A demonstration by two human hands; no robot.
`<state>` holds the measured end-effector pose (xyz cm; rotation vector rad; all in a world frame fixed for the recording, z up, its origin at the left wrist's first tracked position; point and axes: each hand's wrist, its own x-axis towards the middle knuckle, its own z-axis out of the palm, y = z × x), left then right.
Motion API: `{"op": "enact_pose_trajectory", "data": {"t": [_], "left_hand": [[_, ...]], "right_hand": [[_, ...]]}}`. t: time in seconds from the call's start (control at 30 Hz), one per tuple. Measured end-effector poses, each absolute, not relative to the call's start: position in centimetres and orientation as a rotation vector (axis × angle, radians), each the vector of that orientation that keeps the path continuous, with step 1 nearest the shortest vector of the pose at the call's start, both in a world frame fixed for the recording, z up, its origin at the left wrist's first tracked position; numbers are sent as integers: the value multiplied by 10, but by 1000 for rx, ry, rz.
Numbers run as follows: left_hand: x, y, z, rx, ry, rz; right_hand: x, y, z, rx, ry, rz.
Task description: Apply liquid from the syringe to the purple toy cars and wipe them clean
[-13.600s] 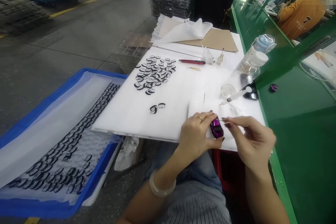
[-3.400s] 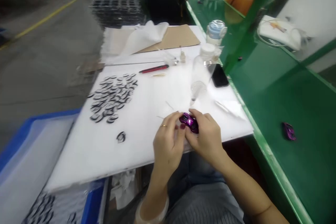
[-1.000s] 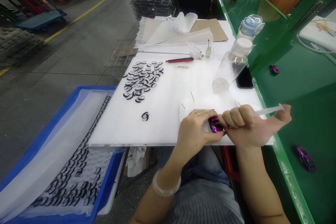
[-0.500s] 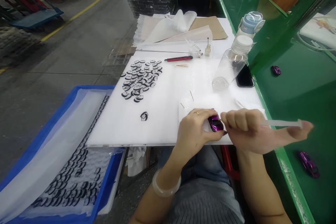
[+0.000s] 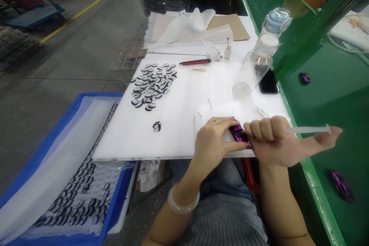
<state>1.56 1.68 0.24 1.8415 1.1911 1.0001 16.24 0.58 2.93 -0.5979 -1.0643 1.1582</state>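
Between the thumb and fingers of my left hand (image 5: 211,140) is a purple toy car (image 5: 238,132), held near the front edge of the white table. My right hand (image 5: 269,140) is wrapped round a syringe (image 5: 309,129), its thumb against the plunger end. The syringe's tip meets the car's dark top, though the fingers hide most of the barrel. One small black-edged clear part (image 5: 157,126) lies apart on the table, left of my hands. Beyond it is a spread of similar black-edged parts (image 5: 152,84).
At the right stand a clear bottle (image 5: 250,71) and a phone (image 5: 269,82). A red cutter knife (image 5: 196,62) and toothpicks (image 5: 199,69) lie farther back. Two purple cars (image 5: 341,186) rest on the green surface. A blue tray (image 5: 66,119) of parts sits low left.
The syringe tip and my right hand have shifted slightly over the car, which is tilted a little differently. The whole view has moved slightly. Both hands keep their hold.
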Motion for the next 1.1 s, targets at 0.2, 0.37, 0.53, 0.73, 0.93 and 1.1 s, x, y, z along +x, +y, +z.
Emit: {"op": "enact_pose_trajectory", "data": {"t": [0.2, 0.37, 0.53, 0.73, 0.93, 1.1], "left_hand": [[16, 17, 1, 1844, 1195, 1009], [15, 17, 2, 1851, 1204, 1004], [15, 17, 2, 1851, 1210, 1001], [16, 16, 0, 1858, 1215, 1010], [17, 16, 2, 1886, 1236, 988], [16, 16, 2, 1885, 1237, 960]], "right_hand": [[166, 10, 22, -741, -1155, 1147], [166, 8, 23, -715, -1175, 1174], [161, 2, 30, -708, -1171, 1128], [162, 1, 33, -714, -1174, 1077], [159, -5, 43, -760, -1191, 1126], [153, 2, 59, -829, -1166, 1107]]}}
